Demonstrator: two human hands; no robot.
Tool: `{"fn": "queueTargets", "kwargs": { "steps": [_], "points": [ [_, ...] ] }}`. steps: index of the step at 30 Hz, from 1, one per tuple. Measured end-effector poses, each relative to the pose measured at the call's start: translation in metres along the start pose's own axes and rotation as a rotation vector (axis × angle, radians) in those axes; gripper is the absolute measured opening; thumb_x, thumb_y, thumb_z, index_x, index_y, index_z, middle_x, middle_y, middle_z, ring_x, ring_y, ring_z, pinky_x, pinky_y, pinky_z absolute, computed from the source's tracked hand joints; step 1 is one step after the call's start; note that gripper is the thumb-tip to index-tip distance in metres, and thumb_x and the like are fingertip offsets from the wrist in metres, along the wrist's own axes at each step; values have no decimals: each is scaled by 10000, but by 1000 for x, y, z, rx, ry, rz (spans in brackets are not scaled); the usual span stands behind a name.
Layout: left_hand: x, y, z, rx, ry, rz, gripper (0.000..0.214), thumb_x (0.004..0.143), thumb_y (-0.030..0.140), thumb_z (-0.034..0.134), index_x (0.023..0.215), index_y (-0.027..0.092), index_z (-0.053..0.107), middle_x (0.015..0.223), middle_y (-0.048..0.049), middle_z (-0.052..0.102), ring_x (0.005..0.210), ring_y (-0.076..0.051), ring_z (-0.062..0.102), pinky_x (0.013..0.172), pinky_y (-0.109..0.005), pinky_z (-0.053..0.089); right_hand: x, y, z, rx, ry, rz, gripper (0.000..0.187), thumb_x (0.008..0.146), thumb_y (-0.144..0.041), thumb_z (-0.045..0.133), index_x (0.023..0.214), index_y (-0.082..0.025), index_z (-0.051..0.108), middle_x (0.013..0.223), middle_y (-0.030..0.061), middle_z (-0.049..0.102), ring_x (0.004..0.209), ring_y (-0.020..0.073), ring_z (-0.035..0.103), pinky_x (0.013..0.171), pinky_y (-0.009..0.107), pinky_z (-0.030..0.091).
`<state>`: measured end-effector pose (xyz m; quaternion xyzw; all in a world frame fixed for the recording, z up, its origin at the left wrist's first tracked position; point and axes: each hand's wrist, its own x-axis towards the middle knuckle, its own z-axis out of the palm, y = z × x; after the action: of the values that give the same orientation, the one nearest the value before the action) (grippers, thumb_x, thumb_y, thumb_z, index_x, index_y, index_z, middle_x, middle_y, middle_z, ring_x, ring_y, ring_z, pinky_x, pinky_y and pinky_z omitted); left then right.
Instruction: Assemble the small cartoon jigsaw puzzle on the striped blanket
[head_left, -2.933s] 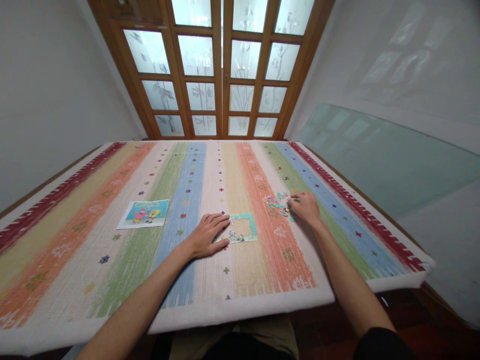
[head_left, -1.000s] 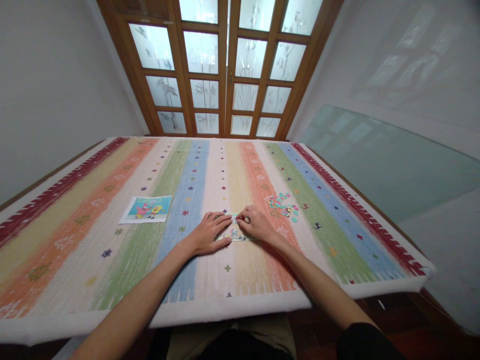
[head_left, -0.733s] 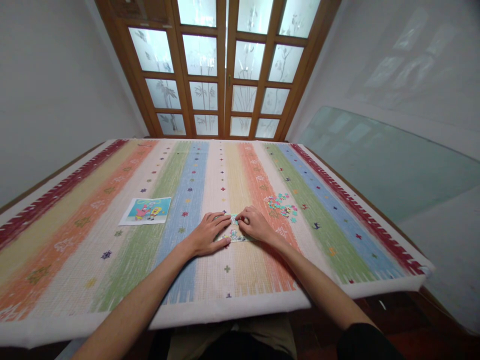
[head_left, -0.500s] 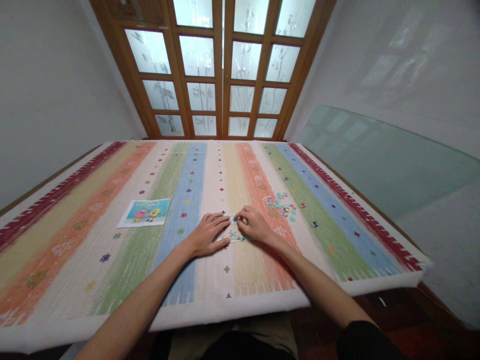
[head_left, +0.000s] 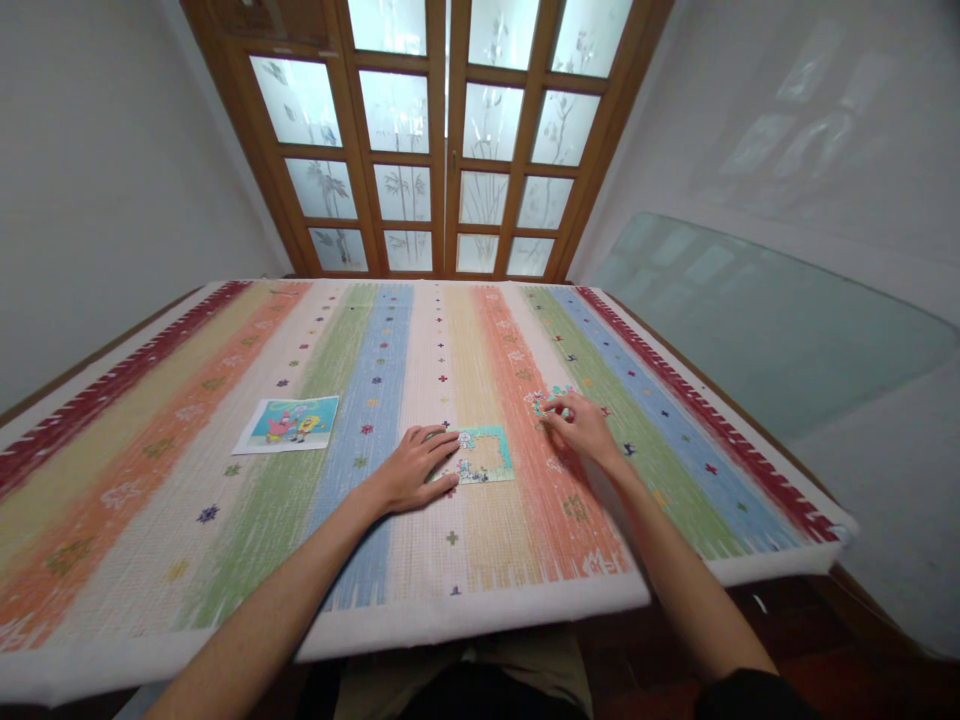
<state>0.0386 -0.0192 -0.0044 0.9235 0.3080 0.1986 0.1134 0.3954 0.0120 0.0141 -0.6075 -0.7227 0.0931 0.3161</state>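
Note:
A small partly built jigsaw puzzle point(head_left: 484, 456) with a teal border lies on the striped tablecloth point(head_left: 225, 480) near the front middle. My left hand point(head_left: 412, 468) rests flat on its left edge, fingers spread. My right hand point(head_left: 581, 425) is over the pile of loose puzzle pieces point(head_left: 546, 398) to the right of the puzzle, fingers curled and pinching among the pieces. What its fingertips hold I cannot make out.
A cartoon reference picture point(head_left: 289, 422) lies to the left on the cloth. Wooden doors with frosted glass point(head_left: 442, 140) stand behind the table. A glass sheet point(head_left: 765, 320) leans on the right wall. The table's front edge is close to my body.
My right hand has left the puzzle frame and moved right to the pile of loose pieces. My left hand has stayed on the puzzle's left edge.

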Motion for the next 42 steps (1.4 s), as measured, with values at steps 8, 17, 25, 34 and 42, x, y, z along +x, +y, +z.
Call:
{"fn": "queueTargets", "kwargs": {
  "steps": [8,17,25,34,42],
  "points": [
    [0,0,1,7,9,-1,484,1007,439,561,1433,210,577,1439,-130,614,1385,-344,480,1146,-555,367,-6,37,-27,-200,26,120,196,801,-246,597,864,-201,778,794,91,717,754,239,648,761,349,474],
    [-1,0,-1,-4,9,-2,482,1015,445,541,1439,215,569,1447,-134,606,1386,-342,479,1145,-554,368,-2,45,-25,-211,-73,103,160,801,-267,637,805,-198,781,766,95,702,743,243,631,723,349,454],
    [0,2,-1,-1,8,-8,470,1019,436,531,1427,206,571,1444,-131,607,1382,-336,481,1152,-542,366,-3,50,-35,-145,-119,102,100,744,-251,704,785,-209,784,770,73,708,699,212,612,700,327,455],
    [2,3,-3,-16,91,-1,386,1046,383,460,1344,188,611,1321,-133,670,1281,-300,550,1103,-504,416,1,54,-38,-146,-166,118,199,768,-240,701,928,-196,812,816,77,735,675,197,603,702,319,462],
    [3,3,-5,-32,167,3,315,1051,343,424,1205,173,639,1181,-132,692,1138,-273,598,1009,-468,483,1,56,-34,-195,-173,58,173,807,-262,653,853,-188,803,830,95,729,729,219,631,752,327,465]
  ]
}}
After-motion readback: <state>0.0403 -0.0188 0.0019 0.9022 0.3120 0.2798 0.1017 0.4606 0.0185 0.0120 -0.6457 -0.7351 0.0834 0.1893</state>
